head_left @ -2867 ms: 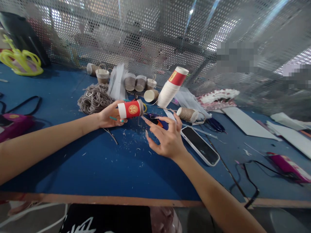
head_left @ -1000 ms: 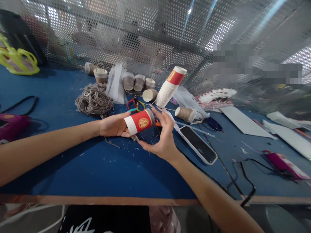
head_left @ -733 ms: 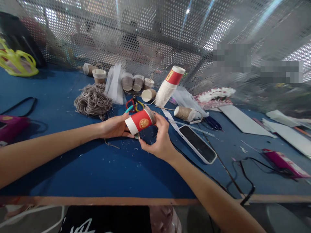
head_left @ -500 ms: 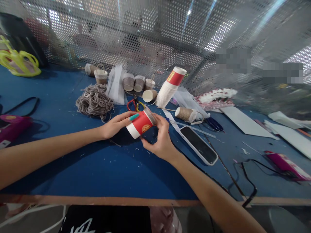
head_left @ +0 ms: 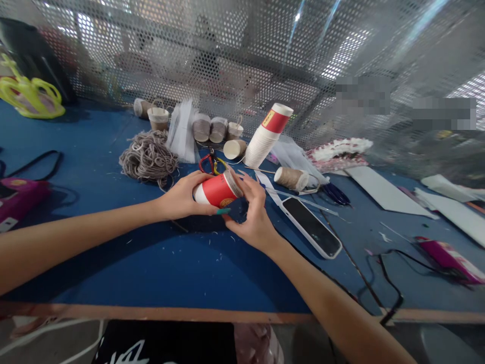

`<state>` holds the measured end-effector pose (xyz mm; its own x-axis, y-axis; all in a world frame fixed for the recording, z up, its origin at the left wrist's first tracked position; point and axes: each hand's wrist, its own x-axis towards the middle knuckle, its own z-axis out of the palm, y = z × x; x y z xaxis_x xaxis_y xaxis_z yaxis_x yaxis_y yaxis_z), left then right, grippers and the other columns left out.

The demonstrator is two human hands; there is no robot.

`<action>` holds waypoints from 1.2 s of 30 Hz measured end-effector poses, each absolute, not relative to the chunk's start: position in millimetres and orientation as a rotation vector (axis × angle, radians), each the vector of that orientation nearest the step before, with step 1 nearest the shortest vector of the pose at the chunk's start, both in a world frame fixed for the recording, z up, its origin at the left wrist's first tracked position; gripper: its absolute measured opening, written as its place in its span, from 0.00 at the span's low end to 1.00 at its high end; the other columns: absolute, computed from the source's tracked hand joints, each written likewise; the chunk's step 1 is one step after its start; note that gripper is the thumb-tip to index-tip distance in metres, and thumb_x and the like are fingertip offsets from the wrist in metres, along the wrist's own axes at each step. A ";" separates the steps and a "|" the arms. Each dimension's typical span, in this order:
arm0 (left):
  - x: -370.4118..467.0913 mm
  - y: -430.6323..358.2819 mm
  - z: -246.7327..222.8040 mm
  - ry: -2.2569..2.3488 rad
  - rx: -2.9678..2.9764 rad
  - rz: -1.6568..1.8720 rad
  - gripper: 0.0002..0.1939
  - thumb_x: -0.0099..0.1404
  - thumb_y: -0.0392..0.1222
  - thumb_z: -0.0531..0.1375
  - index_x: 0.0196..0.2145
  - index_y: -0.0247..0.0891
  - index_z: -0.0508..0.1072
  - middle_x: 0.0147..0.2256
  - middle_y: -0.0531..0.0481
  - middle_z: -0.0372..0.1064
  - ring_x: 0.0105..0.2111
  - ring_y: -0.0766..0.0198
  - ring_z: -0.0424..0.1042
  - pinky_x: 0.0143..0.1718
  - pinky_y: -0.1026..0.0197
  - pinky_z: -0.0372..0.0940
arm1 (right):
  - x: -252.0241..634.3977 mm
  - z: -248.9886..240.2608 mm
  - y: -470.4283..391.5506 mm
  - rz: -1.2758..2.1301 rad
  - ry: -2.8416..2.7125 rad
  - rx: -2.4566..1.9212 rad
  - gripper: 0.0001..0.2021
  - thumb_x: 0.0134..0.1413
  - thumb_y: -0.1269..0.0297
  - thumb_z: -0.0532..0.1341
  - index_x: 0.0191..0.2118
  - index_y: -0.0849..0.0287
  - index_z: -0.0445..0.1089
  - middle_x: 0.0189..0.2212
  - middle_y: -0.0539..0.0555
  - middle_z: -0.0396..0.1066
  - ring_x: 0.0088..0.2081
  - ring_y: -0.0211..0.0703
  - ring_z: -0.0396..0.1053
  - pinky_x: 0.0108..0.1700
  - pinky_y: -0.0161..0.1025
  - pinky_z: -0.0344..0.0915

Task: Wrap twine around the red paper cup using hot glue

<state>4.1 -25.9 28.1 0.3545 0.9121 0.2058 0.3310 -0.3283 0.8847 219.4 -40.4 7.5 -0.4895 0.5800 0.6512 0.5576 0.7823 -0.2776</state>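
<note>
A red and white paper cup (head_left: 215, 192) lies sideways between my two hands, just above the blue table. Grey cord is wound around its right end. My left hand (head_left: 185, 195) grips the cup's left part, the thumb with its teal nail stretched along the lower side. On the cord-wrapped end, my right hand (head_left: 252, 215) closes with fingers above and thumb below. Right behind the cup are scissors (head_left: 212, 163) with red and yellow handles. A tangled heap of grey cord (head_left: 148, 157) lies beyond my left hand.
A leaning stack of paper cups (head_left: 263, 144) stands behind my hands, near several cord-wrapped cups (head_left: 201, 127). To the right lie a phone (head_left: 312, 227), a wrapped cup on its side (head_left: 290, 178) and white boards (head_left: 388, 192). Glue guns (head_left: 449, 258) sit at both sides.
My left thumb has moved from the cup's upper side down to its lower side. The cup has turned, so its printed emblem sits lower, and it lies more level.
</note>
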 end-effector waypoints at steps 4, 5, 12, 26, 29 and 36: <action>0.8 -20.5 23.1 0.810 1.510 0.921 0.37 0.46 0.48 0.70 0.52 0.36 0.65 0.49 0.42 0.72 0.49 0.47 0.71 0.51 0.46 0.65 | 218.4 9.5 -39.6 0.121 -2.073 -0.771 0.38 0.53 0.71 0.61 0.64 0.49 0.41 0.64 0.63 0.54 0.66 0.57 0.54 0.66 0.66 0.53; 0.1 -19.7 20.7 0.753 1.453 0.913 0.37 0.46 0.47 0.71 0.53 0.36 0.65 0.49 0.42 0.72 0.50 0.47 0.71 0.52 0.47 0.64 | 218.4 10.2 -39.9 0.130 -2.068 -0.767 0.37 0.53 0.71 0.61 0.64 0.49 0.41 0.64 0.62 0.55 0.66 0.56 0.55 0.66 0.65 0.54; 4.4 -23.6 7.4 0.616 1.221 0.897 0.38 0.42 0.44 0.74 0.50 0.35 0.67 0.45 0.42 0.74 0.45 0.50 0.73 0.50 0.47 0.65 | 222.3 11.0 -42.5 0.131 -2.190 -0.815 0.33 0.55 0.67 0.61 0.63 0.50 0.46 0.60 0.62 0.61 0.66 0.58 0.55 0.66 0.67 0.52; -2.5 0.1 -1.8 0.484 1.126 1.034 0.25 0.47 0.39 0.72 0.44 0.34 0.74 0.41 0.43 0.78 0.46 0.50 0.75 0.55 0.48 0.62 | 216.7 14.6 -51.4 0.221 -2.106 -0.766 0.28 0.56 0.69 0.60 0.61 0.52 0.53 0.58 0.61 0.66 0.60 0.52 0.65 0.66 0.62 0.54; -2.1 -0.6 -0.9 0.477 1.055 1.034 0.22 0.48 0.39 0.71 0.42 0.34 0.75 0.39 0.43 0.78 0.44 0.50 0.76 0.55 0.47 0.63 | 218.3 19.5 -56.0 0.158 -2.093 -0.681 0.21 0.56 0.69 0.58 0.55 0.53 0.60 0.51 0.58 0.72 0.55 0.50 0.70 0.64 0.61 0.57; -3.8 1.6 -2.6 0.524 0.949 1.033 0.23 0.45 0.37 0.69 0.42 0.36 0.75 0.38 0.45 0.79 0.44 0.49 0.76 0.56 0.44 0.62 | 231.5 23.1 -42.2 -0.136 -1.801 -1.089 0.09 0.58 0.59 0.55 0.41 0.56 0.64 0.32 0.54 0.69 0.36 0.45 0.70 0.41 0.48 0.70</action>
<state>-3.8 1.6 -2.6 0.4454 0.8936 0.0562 -0.4827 0.1867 0.8556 231.5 -42.2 23.1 -0.1097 0.6119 0.7833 0.7223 0.5904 -0.3601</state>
